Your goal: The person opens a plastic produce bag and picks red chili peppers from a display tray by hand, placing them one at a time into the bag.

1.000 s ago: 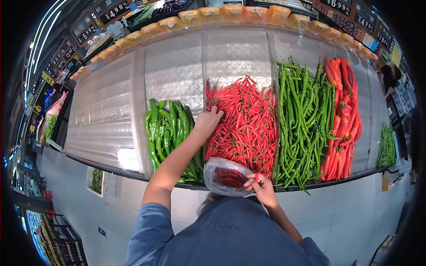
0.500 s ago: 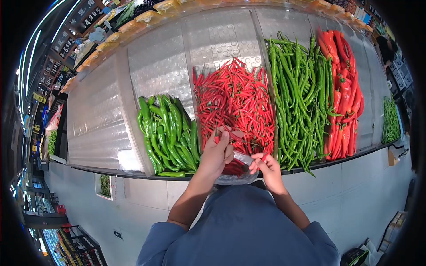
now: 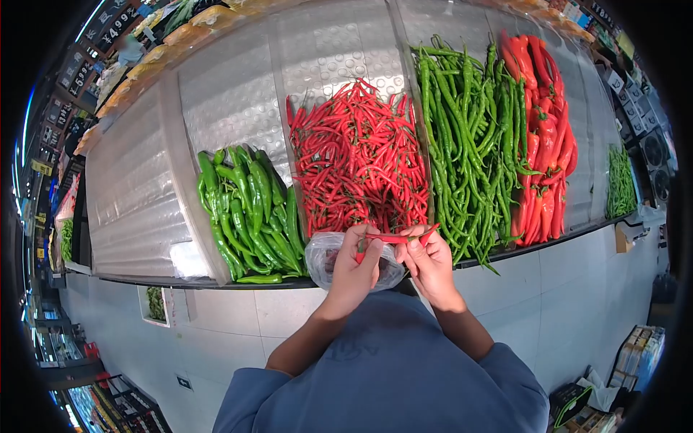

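Observation:
In front of my chest, my left hand (image 3: pixel 354 268) is closed on slim red chili peppers, one pointing down beside the thumb. My right hand (image 3: pixel 429 270) pinches a red chili pepper (image 3: pixel 426 235) with a green stem. Another red chili pepper (image 3: pixel 386 238) stretches between the fingertips of both hands. Behind and below the hands sits a clear plastic bag (image 3: pixel 317 261) with some dark red inside, partly covered by my left hand. Just beyond is the heap of small red chili peppers (image 3: pixel 357 159) in its display section.
Left of the heap lie thick green peppers (image 3: pixel 253 209). To the right are long green chili peppers (image 3: pixel 469 137) and large red peppers (image 3: pixel 545 151). Clear dividers (image 3: pixel 180 166) separate the sections. A black edge (image 3: pixel 289 280) runs along the stand's front. A white box (image 3: pixel 155 307) rests below.
My left hand has drawn back from the heap toward my body. My right hand has risen beside it, and the two now meet at a red chili pepper. The bag shows more on the left.

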Action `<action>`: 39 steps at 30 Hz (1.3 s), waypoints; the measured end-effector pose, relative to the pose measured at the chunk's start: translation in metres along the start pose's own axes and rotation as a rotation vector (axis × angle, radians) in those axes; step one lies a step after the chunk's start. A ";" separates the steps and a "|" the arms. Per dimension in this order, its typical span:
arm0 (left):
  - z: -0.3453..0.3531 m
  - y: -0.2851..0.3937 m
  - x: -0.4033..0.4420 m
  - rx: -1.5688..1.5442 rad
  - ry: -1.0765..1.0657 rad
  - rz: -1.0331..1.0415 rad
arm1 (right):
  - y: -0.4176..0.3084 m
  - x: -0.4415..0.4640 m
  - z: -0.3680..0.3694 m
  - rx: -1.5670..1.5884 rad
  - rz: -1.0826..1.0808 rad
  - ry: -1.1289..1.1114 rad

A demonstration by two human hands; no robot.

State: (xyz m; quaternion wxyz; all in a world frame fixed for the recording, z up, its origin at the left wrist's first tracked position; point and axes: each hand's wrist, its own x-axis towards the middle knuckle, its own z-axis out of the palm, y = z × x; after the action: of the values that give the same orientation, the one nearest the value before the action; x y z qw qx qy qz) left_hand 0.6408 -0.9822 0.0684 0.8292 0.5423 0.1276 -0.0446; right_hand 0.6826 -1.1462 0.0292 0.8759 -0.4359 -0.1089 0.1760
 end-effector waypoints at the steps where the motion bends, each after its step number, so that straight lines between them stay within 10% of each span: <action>1: -0.001 0.000 0.000 0.027 0.016 0.006 | 0.001 0.000 -0.002 0.022 -0.002 -0.024; 10: -0.012 -0.010 0.000 0.107 -0.093 -0.012 | -0.012 0.002 0.007 -0.040 0.118 0.084; 19: -0.024 -0.022 0.006 0.888 -0.186 0.301 | -0.016 0.001 0.005 -0.063 0.369 0.122; 25: -0.019 0.004 -0.001 0.781 -0.369 -0.152 | -0.014 0.000 0.018 -0.307 0.289 0.075; 29: -0.025 -0.010 0.006 0.144 -0.316 -0.294 | -0.012 0.001 0.004 -0.081 0.336 0.129; 39: -0.031 -0.041 0.020 -0.036 -0.182 -0.134 | -0.014 -0.004 -0.009 -0.416 0.372 0.017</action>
State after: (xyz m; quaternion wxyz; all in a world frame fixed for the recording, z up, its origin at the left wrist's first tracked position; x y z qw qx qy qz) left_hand 0.6467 -0.9690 0.0146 0.8422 0.5112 0.0887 -0.1465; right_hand 0.6853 -1.1620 0.0352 0.7211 -0.6202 -0.0535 0.3042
